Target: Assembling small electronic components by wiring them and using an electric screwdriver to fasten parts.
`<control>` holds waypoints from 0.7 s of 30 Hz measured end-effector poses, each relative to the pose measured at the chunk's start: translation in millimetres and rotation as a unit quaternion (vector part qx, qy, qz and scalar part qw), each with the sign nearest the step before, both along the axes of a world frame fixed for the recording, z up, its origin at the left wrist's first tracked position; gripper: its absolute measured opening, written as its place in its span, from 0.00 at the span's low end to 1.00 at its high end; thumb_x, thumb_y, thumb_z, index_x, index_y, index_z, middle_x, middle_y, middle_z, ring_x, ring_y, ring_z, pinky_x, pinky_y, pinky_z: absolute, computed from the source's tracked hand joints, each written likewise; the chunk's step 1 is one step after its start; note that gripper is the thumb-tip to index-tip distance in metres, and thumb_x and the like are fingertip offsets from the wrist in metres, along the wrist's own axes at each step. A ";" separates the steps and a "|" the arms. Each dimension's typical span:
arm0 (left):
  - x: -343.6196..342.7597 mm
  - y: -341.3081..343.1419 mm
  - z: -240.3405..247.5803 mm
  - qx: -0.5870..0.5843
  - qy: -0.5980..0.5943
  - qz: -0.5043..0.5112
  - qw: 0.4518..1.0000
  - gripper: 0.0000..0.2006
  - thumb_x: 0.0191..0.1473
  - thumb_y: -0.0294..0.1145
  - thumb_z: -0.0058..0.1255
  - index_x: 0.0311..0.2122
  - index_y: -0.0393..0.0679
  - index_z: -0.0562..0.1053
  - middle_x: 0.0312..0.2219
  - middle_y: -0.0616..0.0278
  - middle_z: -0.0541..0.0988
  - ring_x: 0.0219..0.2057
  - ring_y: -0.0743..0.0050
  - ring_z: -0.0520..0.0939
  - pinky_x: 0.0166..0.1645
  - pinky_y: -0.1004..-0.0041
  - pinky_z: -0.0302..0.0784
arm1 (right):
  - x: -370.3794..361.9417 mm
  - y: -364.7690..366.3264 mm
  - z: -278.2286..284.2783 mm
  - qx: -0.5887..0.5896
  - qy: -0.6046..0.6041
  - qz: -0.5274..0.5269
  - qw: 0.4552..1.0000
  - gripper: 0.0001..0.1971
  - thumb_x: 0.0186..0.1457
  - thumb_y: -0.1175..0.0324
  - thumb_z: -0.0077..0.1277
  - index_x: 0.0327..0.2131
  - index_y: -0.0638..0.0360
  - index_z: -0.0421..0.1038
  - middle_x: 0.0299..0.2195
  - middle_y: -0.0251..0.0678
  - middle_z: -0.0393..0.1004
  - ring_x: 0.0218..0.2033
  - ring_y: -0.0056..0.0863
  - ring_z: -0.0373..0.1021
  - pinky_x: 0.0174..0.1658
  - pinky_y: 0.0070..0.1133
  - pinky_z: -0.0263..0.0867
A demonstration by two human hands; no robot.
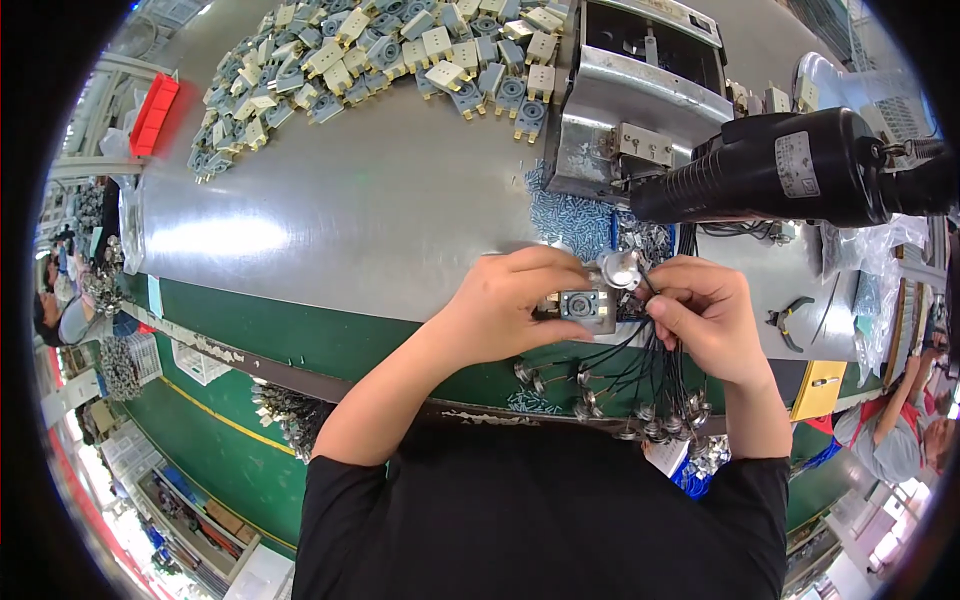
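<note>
My left hand point(500, 305) is closed around a small grey block with a round socket point(580, 304), its thumb below and its fingers above. Close beside the block, my right hand point(705, 315) pinches a thin black cable point(646, 285) between thumb and fingers. A silver round metal cap point(620, 268) sits at those fingertips; whether it joins the cable is hidden. More black cables point(655, 372) hang over the table edge below my right hand, with round metal ends point(672, 425) at their lower tips.
Grey and cream blocks point(390, 55) lie heaped at the far left of the metal table point(350, 200). A metal fixture point(650, 95) and a black electric screwdriver point(770, 175) stand at the right, by loose screws point(570, 215). Pliers point(792, 324) and a yellow pad point(818, 390) lie further right.
</note>
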State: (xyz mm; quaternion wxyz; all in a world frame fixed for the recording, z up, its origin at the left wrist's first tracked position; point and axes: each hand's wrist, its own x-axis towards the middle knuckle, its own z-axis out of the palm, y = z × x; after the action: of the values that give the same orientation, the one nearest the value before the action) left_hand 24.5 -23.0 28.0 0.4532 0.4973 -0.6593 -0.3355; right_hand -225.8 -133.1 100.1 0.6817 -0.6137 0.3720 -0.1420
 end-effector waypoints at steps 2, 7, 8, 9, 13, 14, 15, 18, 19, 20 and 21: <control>-0.8 0.2 14.6 0.017 0.031 0.022 0.999 0.21 0.47 0.30 0.77 0.47 0.42 0.84 0.46 0.60 0.85 0.30 0.76 0.84 0.31 0.73 0.79 | 3.9 2.4 1.1 -0.060 0.006 0.030 0.998 0.07 0.62 0.81 0.59 0.43 0.75 0.80 0.41 0.43 0.79 0.26 0.18 0.74 0.27 0.16 0.70; 0.3 -8.5 16.2 -0.079 0.017 0.037 0.996 0.23 0.49 0.32 0.75 0.50 0.40 0.82 0.48 0.55 0.85 0.34 0.72 0.87 0.35 0.73 0.82 | 12.4 3.9 -0.3 -0.262 0.011 0.102 0.959 0.07 0.61 0.80 0.60 0.42 0.72 0.81 0.39 0.44 0.82 0.30 0.25 0.78 0.33 0.22 0.73; 1.6 -11.8 16.8 -0.122 -0.020 0.018 0.992 0.23 0.48 0.33 0.75 0.50 0.40 0.82 0.48 0.55 0.85 0.37 0.67 0.88 0.38 0.70 0.83 | 12.4 3.6 -3.0 -0.263 0.010 0.102 0.959 0.07 0.61 0.80 0.60 0.42 0.72 0.81 0.39 0.44 0.82 0.30 0.25 0.78 0.33 0.22 0.73; 2.1 -13.3 17.3 -0.165 -0.056 -0.001 0.985 0.22 0.48 0.33 0.75 0.49 0.40 0.82 0.48 0.55 0.85 0.40 0.63 0.89 0.42 0.68 0.84 | 12.2 3.3 -6.9 -0.290 -0.002 0.100 0.952 0.07 0.60 0.80 0.61 0.42 0.71 0.81 0.38 0.44 0.83 0.31 0.27 0.78 0.33 0.23 0.73; -4.1 -5.2 20.3 -0.125 -0.076 0.001 0.989 0.22 0.46 0.34 0.76 0.47 0.41 0.82 0.47 0.56 0.86 0.47 0.54 0.88 0.48 0.61 0.84 | 14.0 4.6 -9.6 -0.307 -0.013 0.088 0.947 0.07 0.58 0.81 0.62 0.41 0.69 0.83 0.37 0.44 0.84 0.31 0.29 0.79 0.35 0.23 0.73; -6.5 -4.3 19.1 -0.118 -0.076 0.017 0.990 0.21 0.46 0.33 0.76 0.45 0.41 0.82 0.46 0.58 0.86 0.48 0.54 0.88 0.50 0.60 0.84 | 15.8 6.4 -7.6 -0.308 -0.013 0.088 0.947 0.07 0.58 0.81 0.62 0.41 0.69 0.83 0.37 0.44 0.84 0.31 0.29 0.79 0.35 0.23 0.73; -8.0 -2.8 17.4 -0.110 -0.076 0.033 0.991 0.20 0.46 0.33 0.76 0.44 0.41 0.82 0.45 0.59 0.87 0.50 0.53 0.88 0.52 0.59 0.84 | 17.5 9.2 -3.8 -0.272 0.023 0.070 0.959 0.07 0.58 0.81 0.62 0.40 0.68 0.83 0.36 0.44 0.83 0.32 0.31 0.79 0.35 0.23 0.73; -11.2 4.2 6.4 -0.070 -0.061 0.027 0.995 0.20 0.45 0.32 0.76 0.43 0.40 0.82 0.45 0.58 0.86 0.53 0.52 0.87 0.53 0.58 0.84 | 17.7 13.1 -2.7 -0.243 0.061 0.056 0.966 0.07 0.56 0.83 0.62 0.40 0.67 0.84 0.35 0.43 0.83 0.32 0.33 0.80 0.35 0.23 0.74; -12.3 4.4 4.5 -0.070 -0.060 0.027 0.995 0.20 0.45 0.32 0.76 0.43 0.40 0.82 0.45 0.58 0.86 0.53 0.52 0.87 0.53 0.58 0.84 | 17.2 13.9 -3.8 -0.249 0.062 0.060 0.965 0.07 0.56 0.83 0.63 0.39 0.67 0.84 0.35 0.43 0.83 0.32 0.33 0.80 0.35 0.24 0.74; -13.8 4.1 3.0 -0.073 -0.057 0.025 0.995 0.19 0.45 0.31 0.76 0.43 0.40 0.82 0.44 0.57 0.86 0.53 0.51 0.87 0.54 0.58 0.84 | 16.1 14.1 -7.8 -0.249 0.063 0.060 0.965 0.07 0.56 0.83 0.63 0.39 0.67 0.84 0.35 0.43 0.83 0.32 0.33 0.80 0.35 0.24 0.74; -15.1 4.0 0.9 -0.077 -0.054 0.022 0.995 0.18 0.45 0.30 0.76 0.42 0.39 0.82 0.44 0.57 0.86 0.54 0.51 0.86 0.55 0.58 0.84 | 14.7 14.3 -14.3 -0.274 0.061 0.067 0.958 0.07 0.56 0.83 0.62 0.39 0.66 0.84 0.35 0.42 0.83 0.32 0.33 0.80 0.35 0.24 0.74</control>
State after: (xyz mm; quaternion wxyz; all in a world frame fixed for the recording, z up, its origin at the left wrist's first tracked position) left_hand 9.4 -19.0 28.9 0.4611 0.4928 -0.6957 -0.2460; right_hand -211.1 -118.8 85.9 0.4718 -0.8079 0.3174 -0.1544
